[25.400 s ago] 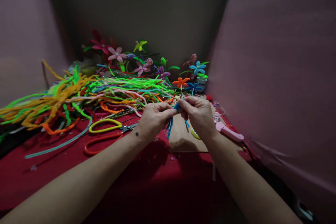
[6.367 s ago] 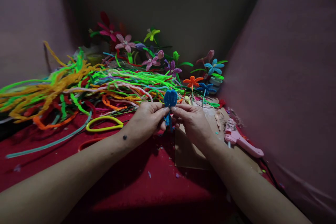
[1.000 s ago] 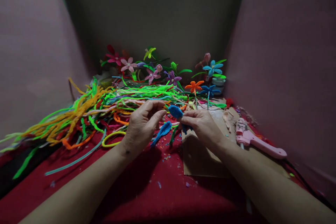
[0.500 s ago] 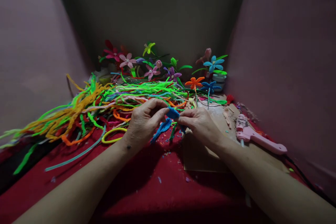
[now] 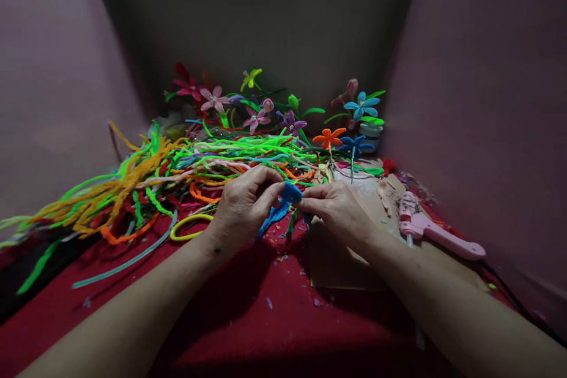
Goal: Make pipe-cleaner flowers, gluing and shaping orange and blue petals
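Observation:
Between my two hands is a blue pipe-cleaner petal (image 5: 291,192), held over the red cloth (image 5: 248,331). My left hand (image 5: 250,201) pinches its left end between thumb and forefinger. At its right end, the fingertips of my right hand (image 5: 339,207) are closed on it. Another blue pipe-cleaner piece (image 5: 273,217) shows below the petal, partly hidden by my left hand; I cannot tell whether the two are joined. A short dark green pipe cleaner (image 5: 291,222) lies just under them.
A heap of pipe cleaners (image 5: 248,150) spreads across the back and left. Finished pipe-cleaner flowers (image 5: 215,98) stand behind it. A pink glue gun (image 5: 436,233) rests at right on cardboard (image 5: 341,263). A yellow ring (image 5: 191,228) lies near my left wrist.
The blue petal has turned slightly between my fingers, and its face looks rounder now. Both hands keep nearly the same place and grip.

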Tool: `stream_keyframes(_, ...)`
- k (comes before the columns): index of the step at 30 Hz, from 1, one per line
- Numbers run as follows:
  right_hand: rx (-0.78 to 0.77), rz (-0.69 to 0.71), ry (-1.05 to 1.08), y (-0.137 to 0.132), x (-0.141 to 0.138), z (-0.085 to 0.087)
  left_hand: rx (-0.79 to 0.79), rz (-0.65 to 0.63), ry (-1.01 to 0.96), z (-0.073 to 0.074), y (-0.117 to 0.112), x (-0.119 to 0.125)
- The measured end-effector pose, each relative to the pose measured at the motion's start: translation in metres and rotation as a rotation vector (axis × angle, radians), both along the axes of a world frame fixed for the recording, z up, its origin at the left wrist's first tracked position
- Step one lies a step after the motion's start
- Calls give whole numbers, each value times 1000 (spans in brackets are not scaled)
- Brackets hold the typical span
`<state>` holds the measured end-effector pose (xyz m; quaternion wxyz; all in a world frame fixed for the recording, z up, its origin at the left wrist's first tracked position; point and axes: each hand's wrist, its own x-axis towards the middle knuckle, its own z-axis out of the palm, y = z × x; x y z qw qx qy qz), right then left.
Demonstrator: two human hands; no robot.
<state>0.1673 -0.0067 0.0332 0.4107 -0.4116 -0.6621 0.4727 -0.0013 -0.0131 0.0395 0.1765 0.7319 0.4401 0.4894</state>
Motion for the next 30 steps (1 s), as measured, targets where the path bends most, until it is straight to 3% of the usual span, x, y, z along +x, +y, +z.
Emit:
stream_keyframes(4, -14, -15, -18, 1, -1, 1, -100, -22, -128, 0, 0, 3)
stream_keyframes(9, -6, -20, -29, 3, -2, -2, -297, -9, -430, 2, 5, 2)
stream_keyframes(13, 16, -50, -36, 4, -1, -4, -345, 19, -486, 1, 11, 0)
stream_keyframes(16, -16, -83, 38, 5, 0, -2, -363, 23, -450, -2, 11, 0)
stream_keyframes(21, -133, -203, 375, 18, 7, -1, -330, 39, -311, -12, 8, 3)
stream_keyframes(25, -258, -277, 639, 35, 13, -10, -228, -11, -134, -22, 5, 5)
stream_keyframes(30, -257, -311, 792, 43, 19, -12, -21, -168, 90, -31, -11, 14)
